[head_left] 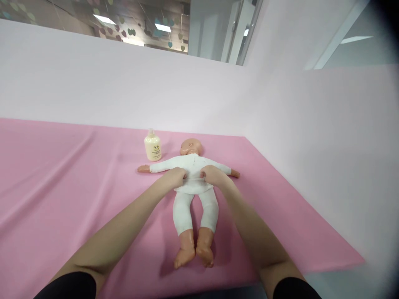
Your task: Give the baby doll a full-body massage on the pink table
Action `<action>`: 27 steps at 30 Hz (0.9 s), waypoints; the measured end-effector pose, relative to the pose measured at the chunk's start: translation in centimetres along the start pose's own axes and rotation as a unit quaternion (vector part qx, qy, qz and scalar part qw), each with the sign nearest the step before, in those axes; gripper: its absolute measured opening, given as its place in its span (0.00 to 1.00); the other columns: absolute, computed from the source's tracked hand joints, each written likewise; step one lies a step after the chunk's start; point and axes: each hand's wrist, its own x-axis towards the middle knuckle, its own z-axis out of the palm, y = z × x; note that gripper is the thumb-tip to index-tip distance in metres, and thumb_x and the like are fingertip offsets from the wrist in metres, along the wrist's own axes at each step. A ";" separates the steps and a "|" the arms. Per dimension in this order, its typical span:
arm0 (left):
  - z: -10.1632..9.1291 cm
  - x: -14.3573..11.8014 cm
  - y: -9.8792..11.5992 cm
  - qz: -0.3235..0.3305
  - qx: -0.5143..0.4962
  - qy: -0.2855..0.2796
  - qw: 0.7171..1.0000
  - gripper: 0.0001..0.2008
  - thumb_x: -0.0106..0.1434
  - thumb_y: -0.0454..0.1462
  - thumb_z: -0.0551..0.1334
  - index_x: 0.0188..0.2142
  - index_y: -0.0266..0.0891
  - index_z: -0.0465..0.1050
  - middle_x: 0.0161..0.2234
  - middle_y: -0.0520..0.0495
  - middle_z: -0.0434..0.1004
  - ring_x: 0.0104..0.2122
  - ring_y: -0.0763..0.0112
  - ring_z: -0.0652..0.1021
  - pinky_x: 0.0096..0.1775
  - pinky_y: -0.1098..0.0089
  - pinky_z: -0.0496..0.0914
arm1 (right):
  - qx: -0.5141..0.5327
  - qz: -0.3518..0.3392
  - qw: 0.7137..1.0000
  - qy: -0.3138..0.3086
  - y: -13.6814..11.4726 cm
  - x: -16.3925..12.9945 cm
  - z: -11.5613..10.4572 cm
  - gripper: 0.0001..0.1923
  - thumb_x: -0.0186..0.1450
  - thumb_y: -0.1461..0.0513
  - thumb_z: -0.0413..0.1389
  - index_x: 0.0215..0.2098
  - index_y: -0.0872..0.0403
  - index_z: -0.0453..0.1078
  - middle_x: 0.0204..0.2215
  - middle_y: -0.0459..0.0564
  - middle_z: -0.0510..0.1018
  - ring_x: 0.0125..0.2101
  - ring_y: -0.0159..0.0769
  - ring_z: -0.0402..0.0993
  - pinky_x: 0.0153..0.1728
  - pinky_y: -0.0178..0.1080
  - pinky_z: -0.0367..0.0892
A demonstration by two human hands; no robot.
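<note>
A baby doll [193,161] in a white long-sleeved top and white leggings lies stretched out with its arms spread wide. Its head is turned to the left and its bare feet point towards me. On the left side of the doll's torso, my left hand [177,177] is closed, with curled fingers gripping the white shirt [193,186]. Opposite it, my right hand [213,175] is likewise closed on the shirt. A crease in the cloth runs between both hands. My fingertips are partly hidden.
A cream-coloured bottle [152,146] with a printed label stands upright left of the doll's head. Beneath everything is a pink padded mat [93,199] with folds on its left. White walls [124,83] rise behind and at right, below a window.
</note>
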 end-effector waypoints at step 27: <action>1.6 2.2 -2.0 -0.003 -0.053 0.059 0.997 0.14 0.49 0.25 0.55 0.35 0.36 0.70 0.32 0.45 0.75 0.32 0.64 0.74 0.30 0.70 0.60 | -0.005 -0.020 1.000 0.017 1.0 1.1 1.0 0.15 0.54 0.76 0.48 0.33 0.55 0.70 0.37 0.51 0.75 0.39 0.37 0.70 0.39 0.35 0.62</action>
